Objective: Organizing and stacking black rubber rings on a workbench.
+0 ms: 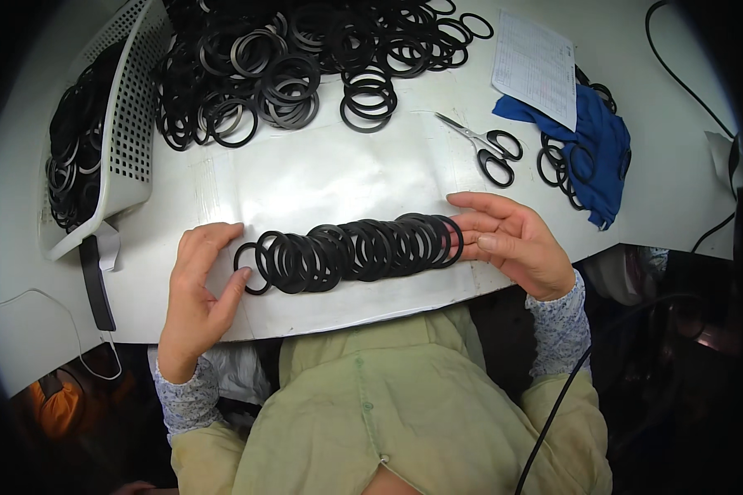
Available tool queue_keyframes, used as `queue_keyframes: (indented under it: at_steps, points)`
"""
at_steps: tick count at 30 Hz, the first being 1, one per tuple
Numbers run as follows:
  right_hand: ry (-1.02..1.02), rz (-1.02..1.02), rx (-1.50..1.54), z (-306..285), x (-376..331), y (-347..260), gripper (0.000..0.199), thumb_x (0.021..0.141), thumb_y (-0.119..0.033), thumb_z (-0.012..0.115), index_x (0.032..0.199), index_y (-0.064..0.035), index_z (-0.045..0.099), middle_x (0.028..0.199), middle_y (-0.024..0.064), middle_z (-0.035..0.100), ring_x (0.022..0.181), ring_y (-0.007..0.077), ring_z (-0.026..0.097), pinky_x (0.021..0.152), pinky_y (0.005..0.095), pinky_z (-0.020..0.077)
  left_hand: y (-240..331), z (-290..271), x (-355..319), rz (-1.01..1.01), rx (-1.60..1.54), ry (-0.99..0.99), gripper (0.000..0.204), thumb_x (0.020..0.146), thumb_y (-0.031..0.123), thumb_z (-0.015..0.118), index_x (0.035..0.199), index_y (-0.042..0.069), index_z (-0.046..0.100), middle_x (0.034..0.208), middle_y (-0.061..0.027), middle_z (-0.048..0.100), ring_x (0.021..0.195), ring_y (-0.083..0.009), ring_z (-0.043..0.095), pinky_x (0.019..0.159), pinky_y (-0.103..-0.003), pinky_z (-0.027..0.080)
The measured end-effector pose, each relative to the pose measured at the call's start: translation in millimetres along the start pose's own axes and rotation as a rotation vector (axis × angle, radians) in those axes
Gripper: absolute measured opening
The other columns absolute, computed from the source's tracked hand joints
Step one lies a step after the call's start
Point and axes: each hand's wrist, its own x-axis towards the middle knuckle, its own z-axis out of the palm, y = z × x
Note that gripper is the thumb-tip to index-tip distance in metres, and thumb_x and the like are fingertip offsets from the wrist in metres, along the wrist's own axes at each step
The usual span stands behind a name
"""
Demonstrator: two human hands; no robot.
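A long row of overlapping black rubber rings (347,252) lies on the white table in front of me, slanting slightly up to the right. At its left end my left hand (200,285) is open, thumb and fingers spread apart, with the thumb tip at the outermost ring. My right hand (516,241) is open at the other end. Its fingers reach to the last ring there, and some fingertips are partly hidden by it. Neither hand is closed round the rings.
A large heap of loose black rings (289,74) covers the back of the table. On the left stands a white perforated basket (132,124) holding more rings. Scissors (487,148), a blue cloth (590,153) with rings on it, and a printed sheet (537,66) lie at right.
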Motion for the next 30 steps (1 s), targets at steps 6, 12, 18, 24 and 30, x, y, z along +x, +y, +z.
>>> queue_keyframes:
  at_steps: [6, 12, 18, 24, 30]
  points:
    - [-0.038, 0.02, -0.085, 4.7, 2.4, -4.1, 0.062, 0.097, -0.015, 0.063, 0.149, 0.0063, 0.037, 0.129, 0.0207, 0.064, 0.111, 0.0218, 0.066, 0.093, 0.0355, 0.0541, 4.3, 21.6, 8.9, 0.035, -0.093, -0.039, 0.041, 0.076, -0.01, 0.067, 0.116, -0.002, 0.065, 0.102, -0.0135, 0.06, 0.095, -0.0283, 0.06, 0.083, -0.036, 0.05]
    - [-0.017, 0.105, -0.087, 4.4, 5.8, -8.0, 0.058, 0.097, -0.011, 0.061, 0.147, 0.0071, 0.04, 0.122, 0.0188, 0.068, 0.103, 0.0178, 0.069, 0.071, 0.0275, 0.0577, 19.3, 25.2, 23.9, 0.093, 0.035, -0.101, 0.037, 0.074, -0.011, 0.067, 0.11, -0.002, 0.064, 0.1, -0.0137, 0.058, 0.09, -0.0285, 0.059, 0.078, -0.035, 0.05]
    - [-0.049, 0.091, 0.036, 3.2, 9.9, -4.0, 0.055, 0.098, -0.01, 0.059, 0.145, 0.0091, 0.039, 0.124, 0.021, 0.066, 0.103, 0.0195, 0.07, 0.058, 0.0241, 0.0622, 21.2, 26.8, 37.9, 0.055, -0.114, -0.216, 0.038, 0.071, -0.01, 0.066, 0.107, -0.001, 0.064, 0.102, -0.0145, 0.06, 0.094, -0.0314, 0.061, 0.082, -0.037, 0.051]
    - [-0.141, 0.141, 0.13, 32.4, 24.7, 0.6, 0.055, 0.096, -0.009, 0.066, 0.145, 0.0024, 0.042, 0.116, 0.0103, 0.065, 0.098, 0.0141, 0.068, 0.061, 0.0256, 0.0631, 30.6, 48.2, 47.9, 0.185, -0.152, -0.103, 0.036, 0.068, -0.012, 0.063, 0.103, -0.002, 0.066, 0.098, -0.0143, 0.065, 0.092, -0.0337, 0.065, 0.079, -0.038, 0.054]
    - [-0.163, -0.253, -0.445, 68.4, 31.2, 0.9, 0.069, 0.087, 0.001, 0.068, 0.15, -0.0056, 0.04, 0.113, 0.0126, 0.066, 0.095, 0.0228, 0.069, 0.067, 0.0317, 0.0603, 38.6, 47.2, 54.7, 0.608, -0.035, 0.186, 0.041, 0.062, -0.01, 0.065, 0.102, 0.0, 0.069, 0.095, -0.014, 0.068, 0.088, -0.0332, 0.064, 0.074, -0.038, 0.054]
